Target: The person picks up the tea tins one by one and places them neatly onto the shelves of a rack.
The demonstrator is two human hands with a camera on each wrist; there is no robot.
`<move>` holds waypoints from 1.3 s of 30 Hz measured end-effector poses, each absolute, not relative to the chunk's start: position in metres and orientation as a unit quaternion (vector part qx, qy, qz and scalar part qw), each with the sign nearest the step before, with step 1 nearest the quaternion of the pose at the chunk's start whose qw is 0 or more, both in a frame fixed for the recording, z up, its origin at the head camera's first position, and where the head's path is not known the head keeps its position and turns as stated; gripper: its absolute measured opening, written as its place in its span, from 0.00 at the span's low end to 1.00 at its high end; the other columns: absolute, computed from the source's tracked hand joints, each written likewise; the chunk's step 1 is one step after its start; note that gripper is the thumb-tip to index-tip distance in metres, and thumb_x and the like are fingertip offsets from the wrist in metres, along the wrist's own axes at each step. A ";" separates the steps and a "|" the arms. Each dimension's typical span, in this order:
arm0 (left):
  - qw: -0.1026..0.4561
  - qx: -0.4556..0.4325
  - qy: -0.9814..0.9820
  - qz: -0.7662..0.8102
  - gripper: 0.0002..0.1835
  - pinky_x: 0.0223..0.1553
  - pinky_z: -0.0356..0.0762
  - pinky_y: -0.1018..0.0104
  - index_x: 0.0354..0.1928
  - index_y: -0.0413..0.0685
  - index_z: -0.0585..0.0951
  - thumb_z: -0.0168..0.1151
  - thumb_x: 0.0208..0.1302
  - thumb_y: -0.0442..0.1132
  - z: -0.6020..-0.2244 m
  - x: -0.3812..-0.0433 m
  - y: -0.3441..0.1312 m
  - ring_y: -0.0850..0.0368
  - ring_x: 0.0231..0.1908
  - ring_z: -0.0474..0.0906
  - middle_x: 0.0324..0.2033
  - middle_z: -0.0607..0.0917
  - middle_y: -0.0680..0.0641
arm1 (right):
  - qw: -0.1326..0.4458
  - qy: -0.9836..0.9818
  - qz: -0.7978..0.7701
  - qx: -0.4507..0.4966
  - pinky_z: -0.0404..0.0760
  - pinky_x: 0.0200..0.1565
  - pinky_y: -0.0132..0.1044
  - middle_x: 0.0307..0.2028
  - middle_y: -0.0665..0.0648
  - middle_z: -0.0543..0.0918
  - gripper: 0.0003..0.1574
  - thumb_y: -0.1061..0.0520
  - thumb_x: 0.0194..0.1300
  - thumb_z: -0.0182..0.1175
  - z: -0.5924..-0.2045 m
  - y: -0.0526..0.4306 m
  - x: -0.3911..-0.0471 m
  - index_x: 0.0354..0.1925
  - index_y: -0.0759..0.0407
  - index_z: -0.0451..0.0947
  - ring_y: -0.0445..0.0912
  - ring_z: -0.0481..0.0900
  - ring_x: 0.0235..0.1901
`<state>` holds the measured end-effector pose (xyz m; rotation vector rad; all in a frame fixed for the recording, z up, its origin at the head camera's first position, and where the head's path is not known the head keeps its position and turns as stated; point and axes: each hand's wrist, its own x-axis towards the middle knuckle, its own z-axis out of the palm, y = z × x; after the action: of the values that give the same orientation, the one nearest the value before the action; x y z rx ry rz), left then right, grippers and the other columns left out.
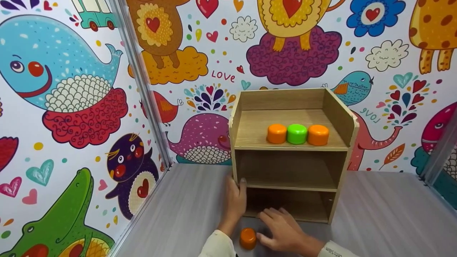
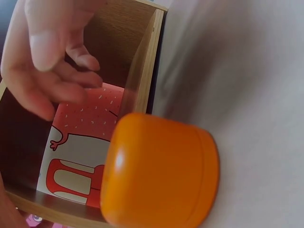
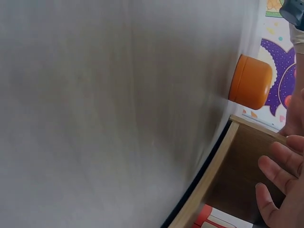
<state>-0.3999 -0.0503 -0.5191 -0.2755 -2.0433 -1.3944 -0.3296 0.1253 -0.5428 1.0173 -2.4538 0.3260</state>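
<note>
A small wooden shelf unit (image 1: 289,188) stands on the table. My left hand (image 1: 235,200) holds its left side panel, with the thumb by the front edge and the fingers at the outer side. In front of the shelf, my right hand (image 1: 284,230) has its fingers apart near the bottom compartment. Nothing is visible in it in the right wrist view, where its fingers (image 3: 280,171) are spread. An orange cylinder (image 1: 248,238) with a rounded top stands upright on the table between my wrists. It shows large in the left wrist view as the orange cylinder (image 2: 156,171).
On the shelf's top level, an orange cylinder (image 1: 277,134), a green cylinder (image 1: 297,134) and another orange cylinder (image 1: 318,135) stand side by side along the front. Printed wall panels (image 1: 217,46) rise behind and at the left. The grey table (image 1: 185,203) extends either side of the shelf.
</note>
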 end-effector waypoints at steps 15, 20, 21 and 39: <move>0.332 -0.120 -0.774 -0.525 0.18 0.40 0.65 0.64 0.57 0.46 0.64 0.46 0.72 0.46 -0.521 -0.404 -0.050 0.59 0.37 0.67 0.36 0.70 0.52 | 0.251 -0.881 0.102 0.389 0.72 0.36 0.48 0.36 0.42 0.75 0.28 0.29 0.56 0.54 -0.560 0.110 -0.338 0.45 0.45 0.74 0.39 0.73 0.35; 0.331 -0.123 -0.773 -0.527 0.18 0.41 0.66 0.64 0.57 0.46 0.64 0.46 0.72 0.46 -0.521 -0.405 -0.049 0.59 0.38 0.68 0.38 0.71 0.51 | 0.245 -0.882 0.092 0.393 0.73 0.37 0.51 0.38 0.43 0.76 0.29 0.29 0.56 0.54 -0.563 0.109 -0.340 0.46 0.45 0.74 0.40 0.75 0.37; 0.331 -0.120 -0.775 -0.525 0.19 0.43 0.67 0.63 0.58 0.46 0.64 0.46 0.72 0.47 -0.521 -0.404 -0.050 0.58 0.40 0.69 0.40 0.72 0.51 | 0.242 -0.882 0.090 0.394 0.73 0.38 0.51 0.38 0.43 0.76 0.29 0.29 0.56 0.54 -0.564 0.109 -0.341 0.46 0.45 0.73 0.41 0.75 0.38; 0.319 -0.097 -0.784 -0.523 0.21 0.48 0.69 0.57 0.60 0.46 0.63 0.45 0.72 0.50 -0.520 -0.400 -0.050 0.56 0.46 0.72 0.45 0.73 0.48 | 0.173 -0.892 0.087 0.409 0.73 0.40 0.54 0.42 0.41 0.77 0.33 0.26 0.59 0.48 -0.570 0.106 -0.341 0.53 0.42 0.69 0.39 0.75 0.39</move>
<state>-0.4003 -0.0496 -0.5205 -0.2562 -2.0625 -1.3744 -0.3411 0.1062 -0.5702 1.1597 -2.5306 0.2468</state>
